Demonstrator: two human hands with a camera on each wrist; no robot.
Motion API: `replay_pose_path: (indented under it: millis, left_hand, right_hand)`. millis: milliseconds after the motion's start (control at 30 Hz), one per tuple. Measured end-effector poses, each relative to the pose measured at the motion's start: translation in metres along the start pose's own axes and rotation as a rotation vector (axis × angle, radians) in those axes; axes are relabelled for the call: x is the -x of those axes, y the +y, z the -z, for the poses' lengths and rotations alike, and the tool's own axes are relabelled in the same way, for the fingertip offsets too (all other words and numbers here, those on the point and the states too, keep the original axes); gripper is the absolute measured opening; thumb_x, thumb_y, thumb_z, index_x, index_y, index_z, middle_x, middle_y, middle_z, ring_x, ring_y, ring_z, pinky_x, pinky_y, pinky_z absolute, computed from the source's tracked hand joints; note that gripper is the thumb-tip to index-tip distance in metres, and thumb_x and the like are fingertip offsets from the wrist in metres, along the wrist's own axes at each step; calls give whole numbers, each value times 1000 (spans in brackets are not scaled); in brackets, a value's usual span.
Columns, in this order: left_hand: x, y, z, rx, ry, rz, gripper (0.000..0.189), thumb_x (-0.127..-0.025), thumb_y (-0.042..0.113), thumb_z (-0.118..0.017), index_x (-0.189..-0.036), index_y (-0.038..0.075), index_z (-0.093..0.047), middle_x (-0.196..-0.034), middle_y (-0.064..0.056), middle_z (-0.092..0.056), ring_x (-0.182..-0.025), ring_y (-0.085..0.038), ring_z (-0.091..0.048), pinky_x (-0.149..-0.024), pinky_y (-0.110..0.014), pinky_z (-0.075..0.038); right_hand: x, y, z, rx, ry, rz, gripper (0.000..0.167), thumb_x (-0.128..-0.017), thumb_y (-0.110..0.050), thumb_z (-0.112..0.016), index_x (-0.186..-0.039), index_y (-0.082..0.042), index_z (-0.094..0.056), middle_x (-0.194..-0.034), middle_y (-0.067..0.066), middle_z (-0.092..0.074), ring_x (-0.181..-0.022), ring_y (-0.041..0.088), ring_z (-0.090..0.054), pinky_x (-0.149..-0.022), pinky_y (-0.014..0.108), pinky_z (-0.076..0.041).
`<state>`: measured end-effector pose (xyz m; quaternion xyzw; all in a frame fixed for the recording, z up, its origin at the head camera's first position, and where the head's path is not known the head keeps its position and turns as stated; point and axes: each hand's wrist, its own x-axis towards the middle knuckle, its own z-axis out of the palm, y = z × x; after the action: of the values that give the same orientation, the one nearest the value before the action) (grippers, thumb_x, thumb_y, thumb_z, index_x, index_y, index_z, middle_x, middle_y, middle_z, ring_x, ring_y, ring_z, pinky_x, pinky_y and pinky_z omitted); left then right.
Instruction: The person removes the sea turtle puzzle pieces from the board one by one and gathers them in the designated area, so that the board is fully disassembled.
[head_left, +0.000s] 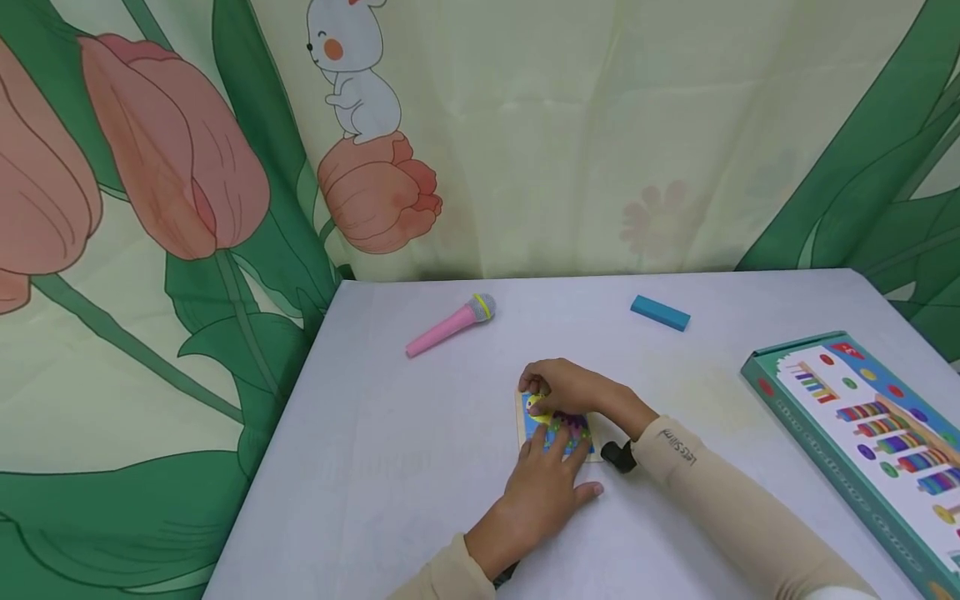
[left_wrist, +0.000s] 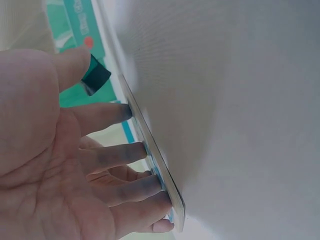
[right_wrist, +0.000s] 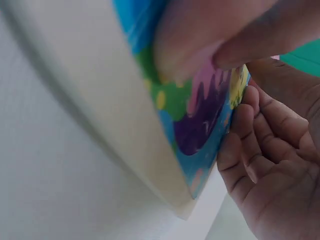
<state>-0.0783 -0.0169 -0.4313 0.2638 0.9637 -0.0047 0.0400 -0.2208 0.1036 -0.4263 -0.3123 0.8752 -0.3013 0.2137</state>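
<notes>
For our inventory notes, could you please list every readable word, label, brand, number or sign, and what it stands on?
"LetsSlim", as best it reads: dark print on the beige fabric sleeve of the right arm.
Too small or blurred to read: pale lettering along the flat rectangular teal-and-white box's side; marks on its red corner patch.

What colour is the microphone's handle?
The handle is pink, best seen in the head view.
</notes>
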Motion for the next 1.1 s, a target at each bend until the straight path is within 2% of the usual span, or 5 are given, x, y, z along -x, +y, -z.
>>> replay_pose_path:
  millis: [400,767,833,933,1100]
  left_hand:
    - [-4,0,0,32,-99,8,64,-102,61,-48,-155,25,-47,-157,-5,-44,-145,-35,-40,-113,-43,-39]
    - [-5,1,-1,26,-111,12,64,-102,60,-49,-156,27,-46,-158,-4,-43,-145,-35,-40,-113,-43,-39]
    - [-6,1,0,30,-127,15,64,-101,61,-49,-156,27,-45,-160,-3,-42,-145,-34,-39,-114,-43,-38]
    - [-7,2,1,40,-152,28,65,-101,61,-49,-157,29,-43,-161,-2,-39,-147,-34,-37,-115,-43,-36]
    - [-8,3,0,48,-170,48,69,-99,64,-50,-158,30,-42,-162,-1,-38,-148,-33,-36,-116,-43,-35]
  right_hand:
    - [0,8,3,-80,51,44,19,-87,-8,-82,-103,-12,-72,-93,-2,-63,-86,15,-56,-80,32,-51]
    - [6,18,8,-172,91,78,12,-96,-8,-73,-104,-13,-79,-104,-3,-74,-98,19,-67,-90,41,-55]
    - [10,24,13,-198,120,51,12,-97,-9,-71,-107,-12,-79,-107,-1,-75,-100,19,-67,-91,41,-55]
    - [21,36,26,-234,181,-49,16,-98,-11,-71,-112,-8,-79,-111,5,-75,-97,21,-66,-87,39,-56]
    - [44,62,49,-155,246,-238,18,-98,-8,-69,-114,-3,-78,-110,11,-74,-87,21,-63,-77,34,-56]
